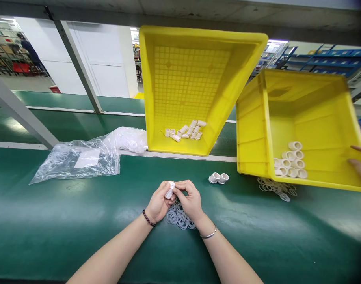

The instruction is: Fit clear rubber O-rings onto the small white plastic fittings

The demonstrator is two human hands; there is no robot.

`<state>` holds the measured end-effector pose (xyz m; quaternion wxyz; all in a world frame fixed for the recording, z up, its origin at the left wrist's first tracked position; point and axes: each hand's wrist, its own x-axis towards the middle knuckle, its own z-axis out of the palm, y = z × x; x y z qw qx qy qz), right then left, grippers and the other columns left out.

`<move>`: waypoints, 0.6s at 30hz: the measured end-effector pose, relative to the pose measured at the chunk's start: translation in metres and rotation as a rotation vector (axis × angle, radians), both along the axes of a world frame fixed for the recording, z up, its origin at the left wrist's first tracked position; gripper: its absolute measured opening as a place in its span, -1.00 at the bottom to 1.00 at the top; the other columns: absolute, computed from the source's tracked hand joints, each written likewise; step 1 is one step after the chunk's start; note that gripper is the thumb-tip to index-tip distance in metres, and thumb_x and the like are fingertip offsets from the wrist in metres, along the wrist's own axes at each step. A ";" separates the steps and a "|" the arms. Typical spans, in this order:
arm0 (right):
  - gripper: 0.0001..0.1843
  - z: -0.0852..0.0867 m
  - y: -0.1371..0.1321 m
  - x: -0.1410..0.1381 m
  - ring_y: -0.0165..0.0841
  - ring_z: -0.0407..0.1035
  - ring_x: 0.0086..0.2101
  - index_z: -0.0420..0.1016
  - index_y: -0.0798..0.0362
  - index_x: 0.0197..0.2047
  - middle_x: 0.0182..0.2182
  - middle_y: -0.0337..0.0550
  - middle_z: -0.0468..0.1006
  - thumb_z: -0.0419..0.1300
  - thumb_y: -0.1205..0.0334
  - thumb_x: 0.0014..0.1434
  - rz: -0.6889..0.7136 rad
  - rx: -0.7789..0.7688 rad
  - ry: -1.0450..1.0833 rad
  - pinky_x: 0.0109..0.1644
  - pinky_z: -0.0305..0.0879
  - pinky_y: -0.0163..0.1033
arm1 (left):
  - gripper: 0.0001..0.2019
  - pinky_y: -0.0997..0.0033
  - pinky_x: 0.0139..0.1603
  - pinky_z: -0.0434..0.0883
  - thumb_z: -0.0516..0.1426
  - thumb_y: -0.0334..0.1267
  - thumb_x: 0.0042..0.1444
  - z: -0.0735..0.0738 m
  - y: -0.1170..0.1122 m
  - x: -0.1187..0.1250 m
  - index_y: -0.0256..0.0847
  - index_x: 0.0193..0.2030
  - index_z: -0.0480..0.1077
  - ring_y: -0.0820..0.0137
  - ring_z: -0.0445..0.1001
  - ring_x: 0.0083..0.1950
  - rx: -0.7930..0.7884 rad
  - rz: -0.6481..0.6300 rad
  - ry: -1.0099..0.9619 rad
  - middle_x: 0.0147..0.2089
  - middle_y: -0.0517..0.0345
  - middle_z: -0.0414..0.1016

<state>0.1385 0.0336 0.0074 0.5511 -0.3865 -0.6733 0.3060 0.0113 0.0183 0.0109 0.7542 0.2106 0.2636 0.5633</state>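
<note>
While both hands meet over the near middle of the table [50, 228], the work looks to be in mid-run rather than near its end. One white fitting [170, 191] is in hand. A loose pile of rings [177, 216] lies on the table right under the hands. A pair of fittings [218, 178] sits apart just to the far right of them, and whether those carry rings is too small to tell. More stock waits: a small cluster of parts in the tilted middle bin [198, 39], a larger heap in the right bin [251, 118], more rings spilled under that bin's near edge, and a clear bag [80, 157] of rings on the left. Judging by these, much is left.

The left hand [157, 204] is curled around the fitting, thumb and fingers clamped on its ribbed body, holding it upright above the ring pile. The right hand [190, 199] has its fingertips pinched close together at the fitting's top end, touching it. Whether a ring sits between them cannot be made out. At the far right edge, another person's hand [359, 165] rests on the right bin's wall.
</note>
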 end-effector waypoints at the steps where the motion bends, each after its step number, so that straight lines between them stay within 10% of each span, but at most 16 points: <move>1: -0.96 -0.001 0.000 0.000 -0.31 0.40 -0.26 0.48 0.00 -0.33 -0.33 -0.13 0.49 0.20 0.29 0.13 -0.009 -0.002 0.002 -0.15 0.35 -0.15 | -0.73 0.61 -0.57 0.10 0.20 -0.12 0.05 -0.001 0.000 0.001 -0.24 -0.25 0.27 0.59 0.21 -0.52 -0.005 0.009 -0.003 -0.45 0.25 0.26; 13: -0.93 -0.005 0.002 0.000 -0.32 0.40 -0.22 0.48 0.03 -0.29 -0.27 -0.10 0.48 0.17 0.30 0.15 -0.048 0.068 -0.043 -0.17 0.38 -0.18 | -0.65 0.53 -0.39 0.30 0.13 -0.14 0.13 0.000 -0.001 0.002 -0.09 0.05 0.22 0.52 0.34 -0.39 0.029 0.085 0.056 -0.27 0.19 0.36; 18: -0.56 -0.002 -0.002 -0.002 -0.19 0.28 -0.01 0.35 -0.02 0.02 -0.01 0.01 0.35 0.27 0.23 0.04 -0.003 0.233 -0.220 0.02 0.31 -0.01 | -0.75 0.40 -0.17 0.38 0.10 -0.11 0.17 -0.001 0.000 -0.002 -0.13 -0.06 0.27 0.43 0.40 -0.21 0.096 0.136 0.122 -0.17 0.14 0.40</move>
